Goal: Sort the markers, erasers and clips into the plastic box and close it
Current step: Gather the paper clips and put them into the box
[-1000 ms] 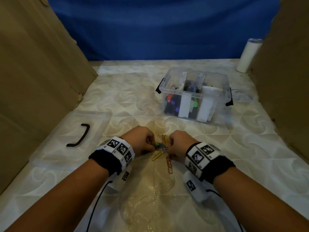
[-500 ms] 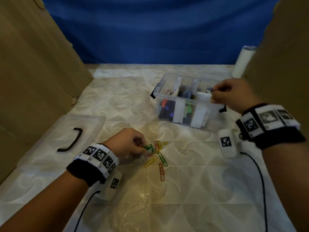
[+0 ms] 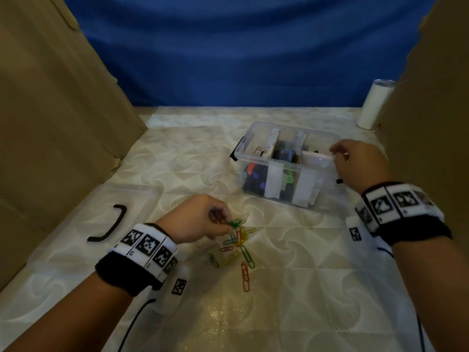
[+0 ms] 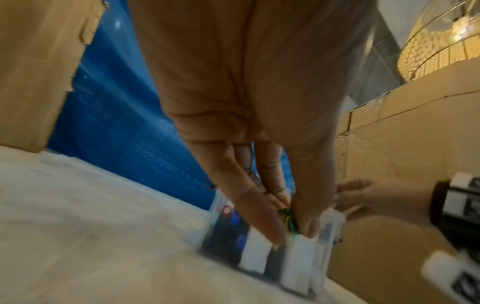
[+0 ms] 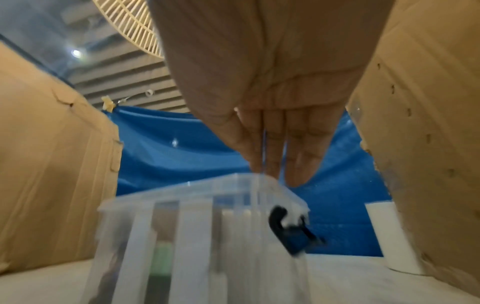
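Note:
My left hand (image 3: 224,222) pinches a few green paper clips (image 3: 237,223) just above the pile of coloured clips (image 3: 241,250) on the table. The left wrist view shows them held between thumb and fingers (image 4: 287,221). The clear plastic box (image 3: 279,165) stands open at centre right, with markers (image 3: 253,174) in its left compartment and white erasers (image 3: 314,156) in the right one. My right hand (image 3: 335,153) hovers over the box's right end. In the right wrist view its fingers (image 5: 301,164) point straight down at the rim (image 5: 182,202), and I see no clip in them.
The clear lid (image 3: 63,237) with a black handle (image 3: 111,224) lies flat at the left. Cardboard walls (image 3: 50,123) stand on both sides, the right one (image 3: 431,123) close to the box. A white roll (image 3: 375,105) stands at the back right. A black latch (image 5: 285,230) hangs on the box's right end.
My right hand left the clip pile and moved up to the box's right end, where it stays. My left hand stayed at the pile and now holds green clips slightly raised.

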Available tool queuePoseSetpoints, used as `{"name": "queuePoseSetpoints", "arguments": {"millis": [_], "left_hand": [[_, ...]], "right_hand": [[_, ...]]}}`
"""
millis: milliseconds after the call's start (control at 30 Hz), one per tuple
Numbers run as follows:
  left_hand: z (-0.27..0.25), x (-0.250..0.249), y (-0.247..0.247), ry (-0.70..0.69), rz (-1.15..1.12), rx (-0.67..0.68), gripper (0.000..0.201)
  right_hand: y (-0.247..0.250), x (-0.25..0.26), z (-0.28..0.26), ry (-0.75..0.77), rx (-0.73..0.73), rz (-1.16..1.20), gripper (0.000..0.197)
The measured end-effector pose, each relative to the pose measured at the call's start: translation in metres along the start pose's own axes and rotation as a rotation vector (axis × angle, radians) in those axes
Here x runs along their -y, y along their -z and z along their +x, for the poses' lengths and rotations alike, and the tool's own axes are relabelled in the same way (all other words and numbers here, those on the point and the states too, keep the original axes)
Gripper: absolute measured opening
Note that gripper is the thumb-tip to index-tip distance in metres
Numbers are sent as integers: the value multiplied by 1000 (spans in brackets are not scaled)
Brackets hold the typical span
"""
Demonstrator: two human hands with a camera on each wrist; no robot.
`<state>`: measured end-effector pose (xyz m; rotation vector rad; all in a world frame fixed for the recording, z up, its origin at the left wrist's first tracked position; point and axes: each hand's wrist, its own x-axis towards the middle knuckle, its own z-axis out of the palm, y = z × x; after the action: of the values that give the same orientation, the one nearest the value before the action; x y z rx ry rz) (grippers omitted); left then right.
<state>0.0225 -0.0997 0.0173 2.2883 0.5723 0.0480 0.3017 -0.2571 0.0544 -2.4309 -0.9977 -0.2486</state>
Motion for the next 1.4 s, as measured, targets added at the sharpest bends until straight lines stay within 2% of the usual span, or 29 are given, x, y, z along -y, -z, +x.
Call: {"name": "queuePoseSetpoints", "arguments": {"millis": [100,233,367,467,567,600,667,733,833,933,1000,1033,1067,1167,1200,1233,1300,1400], "left_hand": [[23,-43,8,-77,44,-26,11],[78,-108,12,-214,177,-148,10],[141,-160,-1,-245,341,-218,9],[186,-163,-19,-180,515,-131,18],[221,-149,-39,-44,756,22,39],[224,-146,-41,-25,766,45,44],[212,-151,-37,-59,644,26,38],[187,-156,-25,-157,532,-34,24],[139,-145,-5,-274,458,-161,23],[90,-112,10,-312,410,-248,20],[60,-80,16,-231,432,-210,19],[48,-63,18,-169,475,-159,19],[37,-45,18,-98,522,-82,20],[11,0,10,81,571,174,29],[3,10,5,107,561,227,35],[-3,18,0,118,538,259,42],[-10,29,-10,116,479,283,50],[-11,39,-21,124,416,264,45]], "right_hand": [[-23,-16,-19,-28,24,-1,37],[-41,-23,-32,-31,-31,106,45],[-37,-25,-37,-48,5,177,46],[-35,-24,-38,-40,-4,221,45],[-37,-24,-37,-54,-11,230,45],[-37,-24,-37,-54,-11,223,45],[-37,-24,-38,-46,2,218,46],[-36,-25,-37,-54,28,211,46],[-31,-21,-38,-54,72,186,48],[-22,5,-57,64,-56,45,50],[-21,33,-83,180,-130,42,46],[-22,47,-96,209,-61,82,41],[-25,59,-107,195,95,123,39],[-43,82,-132,13,742,111,55],[-50,87,-137,-5,864,84,64],[-55,91,-140,-6,919,53,71],[-62,99,-143,-2,915,-13,74],[-76,106,-139,-23,870,3,54]]}}
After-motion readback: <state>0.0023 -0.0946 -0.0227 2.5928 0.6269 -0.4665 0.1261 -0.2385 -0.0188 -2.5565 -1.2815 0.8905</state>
